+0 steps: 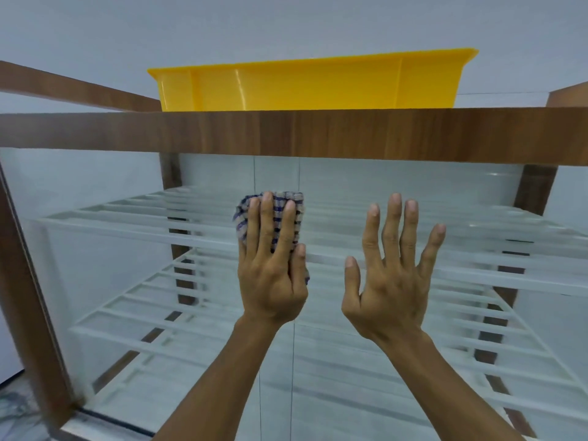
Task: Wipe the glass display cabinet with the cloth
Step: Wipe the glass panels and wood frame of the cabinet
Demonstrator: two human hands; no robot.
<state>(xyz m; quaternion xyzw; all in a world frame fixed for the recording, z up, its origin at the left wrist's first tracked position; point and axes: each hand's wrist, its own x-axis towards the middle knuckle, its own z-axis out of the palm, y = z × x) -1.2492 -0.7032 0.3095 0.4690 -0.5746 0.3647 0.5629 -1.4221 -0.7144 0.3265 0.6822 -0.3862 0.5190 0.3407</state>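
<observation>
Nearest to us, two bare forearms reach up from the bottom edge towards the cabinet. Our left hand (pixel 270 265) lies flat over a folded checked cloth (pixel 281 203) and presses it against the glass front (pixel 111 265) of the cabinet (pixel 350 132). Its four fingers are straight and close together on top of the cloth, and the thumb rests along the cloth's right edge. The cloth, blue and beige, shows above the fingertips, to their left, and a little below the thumb. It sits near the middle of the glass, level with the upper shelf behind it. Just to the right, and apart from the cloth, our right hand (pixel 393 281) is raised with its palm towards the glass, all fingers straight and fanned wide, holding nothing. We cannot tell whether it touches the glass. Behind the glass are two white slatted shelves, the upper shelf (pixel 143 221) and the lower shelf (pixel 133 316), one above the other. Brown wooden posts stand at the cabinet's corners, and a wide wooden rail runs across its top. A yellow plastic tub (pixel 311 87) stands on the cabinet's top, behind that rail. Farthest back is a plain pale wall (pixel 222 23).
</observation>
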